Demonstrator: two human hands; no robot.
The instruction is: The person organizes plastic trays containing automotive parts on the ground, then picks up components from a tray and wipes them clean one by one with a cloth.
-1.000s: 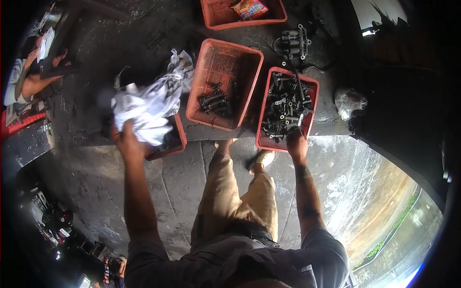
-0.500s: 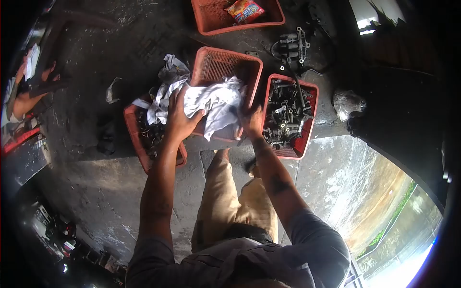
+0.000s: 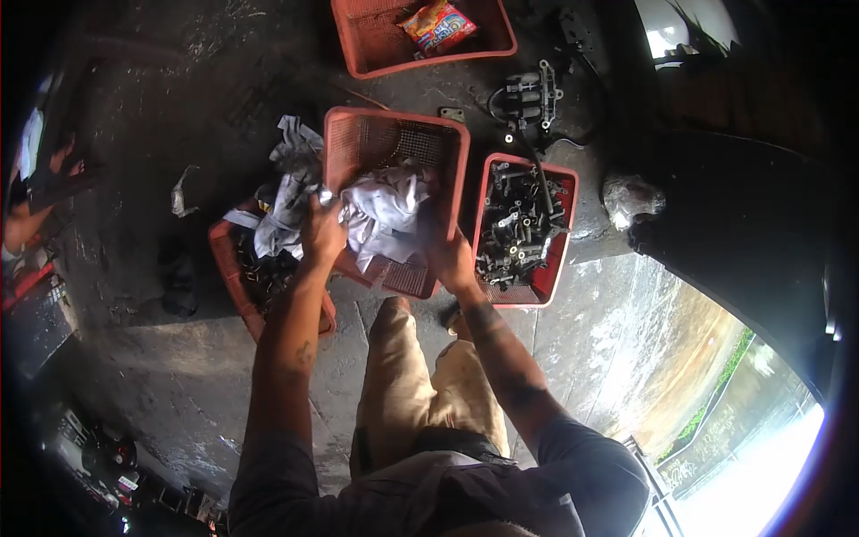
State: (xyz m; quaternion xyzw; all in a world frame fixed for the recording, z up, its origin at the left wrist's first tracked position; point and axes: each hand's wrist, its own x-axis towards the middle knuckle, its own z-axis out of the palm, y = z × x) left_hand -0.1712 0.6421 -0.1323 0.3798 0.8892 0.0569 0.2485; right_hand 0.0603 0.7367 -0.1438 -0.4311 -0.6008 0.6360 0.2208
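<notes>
A red plastic basket (image 3: 395,116) with mesh walls is in front of my knees, between two other baskets. A crumpled white cloth (image 3: 386,201) lies inside it. My left hand (image 3: 322,231) is closed at the basket's left rim, fingers curled beside the cloth. At the right wall, my right hand (image 3: 450,259) grips the basket, its fingertips partly hidden by the side. A greyish cloth (image 3: 288,183) is bunched to the left of my left hand, draped partly over the left red basket (image 3: 222,255), which holds dark parts.
To the right stands a red basket (image 3: 564,286) full of small metal parts. Beyond are a metal assembly with a hose (image 3: 532,97) and a red basket (image 3: 429,67) holding a colourful packet (image 3: 438,27). A plastic-wrapped bundle (image 3: 632,200) lies at right. Another person's arm (image 3: 27,224) shows far left.
My left hand has gone from spread on the white cloth to closed at the basket's left rim. The middle basket has shifted left and towards me, and the cloth is bunched inside it.
</notes>
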